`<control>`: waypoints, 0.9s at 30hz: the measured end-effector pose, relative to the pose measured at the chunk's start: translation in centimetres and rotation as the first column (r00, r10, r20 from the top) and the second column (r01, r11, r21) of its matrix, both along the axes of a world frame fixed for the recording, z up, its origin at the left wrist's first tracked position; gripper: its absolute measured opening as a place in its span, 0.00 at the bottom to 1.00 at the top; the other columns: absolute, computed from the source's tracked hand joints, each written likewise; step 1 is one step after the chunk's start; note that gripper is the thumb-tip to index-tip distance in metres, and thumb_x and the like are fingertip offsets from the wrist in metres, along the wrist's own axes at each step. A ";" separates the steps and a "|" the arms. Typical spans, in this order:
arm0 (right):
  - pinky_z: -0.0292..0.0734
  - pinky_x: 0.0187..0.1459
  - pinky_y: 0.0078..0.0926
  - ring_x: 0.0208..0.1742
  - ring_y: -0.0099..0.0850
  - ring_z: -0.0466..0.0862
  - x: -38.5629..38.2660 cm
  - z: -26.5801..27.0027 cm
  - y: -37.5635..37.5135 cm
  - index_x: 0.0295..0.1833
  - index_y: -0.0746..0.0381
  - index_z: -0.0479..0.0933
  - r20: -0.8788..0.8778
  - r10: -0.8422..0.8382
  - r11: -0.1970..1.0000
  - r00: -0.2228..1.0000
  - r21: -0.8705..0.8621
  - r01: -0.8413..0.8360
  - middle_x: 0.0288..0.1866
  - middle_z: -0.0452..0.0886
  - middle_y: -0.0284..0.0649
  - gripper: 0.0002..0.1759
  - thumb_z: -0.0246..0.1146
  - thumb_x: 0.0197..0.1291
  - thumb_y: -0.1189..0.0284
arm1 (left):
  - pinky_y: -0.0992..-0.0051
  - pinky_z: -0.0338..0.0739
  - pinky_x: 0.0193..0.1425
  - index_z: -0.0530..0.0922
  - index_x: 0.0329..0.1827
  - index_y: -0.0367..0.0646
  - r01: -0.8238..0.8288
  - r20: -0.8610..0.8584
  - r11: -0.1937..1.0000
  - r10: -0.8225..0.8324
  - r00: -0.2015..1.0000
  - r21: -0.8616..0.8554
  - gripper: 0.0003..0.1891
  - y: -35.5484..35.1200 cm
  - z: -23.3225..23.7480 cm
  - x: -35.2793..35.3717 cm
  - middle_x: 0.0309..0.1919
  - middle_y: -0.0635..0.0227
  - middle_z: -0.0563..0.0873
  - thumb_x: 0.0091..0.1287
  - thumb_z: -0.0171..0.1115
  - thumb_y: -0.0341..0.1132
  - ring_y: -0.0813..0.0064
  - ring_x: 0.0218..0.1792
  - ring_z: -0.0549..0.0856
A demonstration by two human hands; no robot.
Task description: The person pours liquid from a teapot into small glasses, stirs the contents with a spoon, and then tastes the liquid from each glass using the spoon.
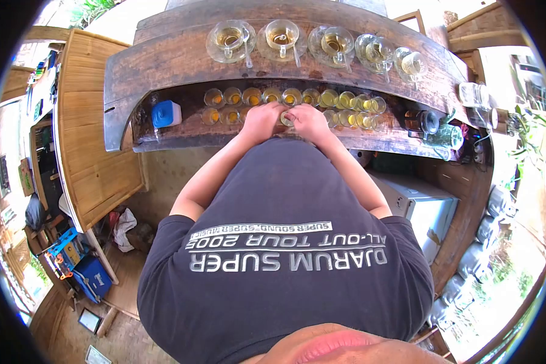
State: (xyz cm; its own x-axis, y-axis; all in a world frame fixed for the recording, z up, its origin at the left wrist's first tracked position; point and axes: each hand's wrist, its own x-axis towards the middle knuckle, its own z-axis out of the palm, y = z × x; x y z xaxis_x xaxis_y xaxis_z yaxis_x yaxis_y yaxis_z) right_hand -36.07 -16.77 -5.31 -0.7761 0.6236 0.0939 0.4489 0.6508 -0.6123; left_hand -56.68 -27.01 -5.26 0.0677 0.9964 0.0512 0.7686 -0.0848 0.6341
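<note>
My left hand and my right hand meet at the front of the lower shelf, close to my chest. Between them is a small drinking glass, and the fingers of both hands are closed around it. My hands hide part of it, and its contents are hard to make out. Two rows of small glasses flank my hands on the shelf. Those on the left, such as one glass, hold something orange-yellow at the bottom. Paler yellow fills the glasses on the right, like this glass.
On the curved wooden counter stand several glass cups on saucers with spoons. A blue-lidded tub sits at the shelf's left end. At its right end are a dark-lidded jar and a green glass jar.
</note>
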 end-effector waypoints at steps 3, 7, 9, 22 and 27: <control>0.89 0.53 0.47 0.51 0.45 0.92 0.0 0.4 0.6 0.46 0.56 0.93 0.003 -0.039 0.999 0.999 -0.003 0.039 0.44 0.95 0.39 0.09 0.72 0.75 0.63 | 0.53 0.90 0.58 0.91 0.63 0.48 -0.009 0.031 0.999 0.008 0.999 0.034 0.28 -0.1 0.5 0.2 0.55 0.62 0.94 0.62 0.86 0.48 0.52 0.57 0.94; 0.90 0.55 0.48 0.54 0.45 0.92 -0.2 -0.1 0.3 0.46 0.54 0.94 0.021 -0.008 0.998 1.000 -0.054 0.009 0.45 0.96 0.37 0.10 0.69 0.77 0.63 | 0.53 0.90 0.57 0.91 0.62 0.48 -0.005 -0.019 0.999 0.005 1.000 -0.036 0.27 0.0 0.6 0.2 0.54 0.62 0.94 0.62 0.85 0.48 0.52 0.55 0.95; 0.89 0.55 0.48 0.54 0.45 0.92 0.0 -0.1 0.1 0.46 0.54 0.94 0.027 -0.009 0.999 1.000 -0.035 0.010 0.46 0.96 0.37 0.10 0.69 0.77 0.63 | 0.53 0.90 0.57 0.91 0.61 0.48 -0.001 -0.003 1.000 0.001 1.000 0.025 0.27 0.0 0.4 0.1 0.54 0.62 0.94 0.62 0.85 0.49 0.52 0.55 0.95; 0.89 0.57 0.48 0.54 0.46 0.92 0.1 0.1 0.6 0.47 0.53 0.93 -0.067 -0.094 0.995 0.993 -0.044 0.092 0.45 0.95 0.38 0.13 0.69 0.79 0.59 | 0.53 0.90 0.59 0.91 0.64 0.48 -0.002 -0.011 0.999 0.002 1.000 -0.048 0.29 -0.1 1.1 0.3 0.55 0.61 0.94 0.64 0.84 0.51 0.51 0.57 0.94; 0.89 0.55 0.49 0.52 0.47 0.92 0.4 0.1 0.3 0.47 0.53 0.93 0.041 0.001 0.998 0.999 -0.061 0.001 0.45 0.95 0.39 0.12 0.69 0.79 0.60 | 0.52 0.90 0.58 0.91 0.63 0.48 -0.010 0.002 1.000 0.010 1.000 0.019 0.28 0.1 0.0 0.1 0.54 0.61 0.95 0.62 0.86 0.50 0.50 0.55 0.95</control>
State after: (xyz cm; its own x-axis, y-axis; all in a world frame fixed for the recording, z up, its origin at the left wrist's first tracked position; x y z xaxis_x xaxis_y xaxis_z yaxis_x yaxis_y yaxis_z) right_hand -35.67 -16.46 -5.24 -0.7785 0.6272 0.0234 0.4747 0.6128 -0.6317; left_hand -56.61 -26.96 -5.30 0.0581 0.9959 0.0700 0.7681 -0.0894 0.6341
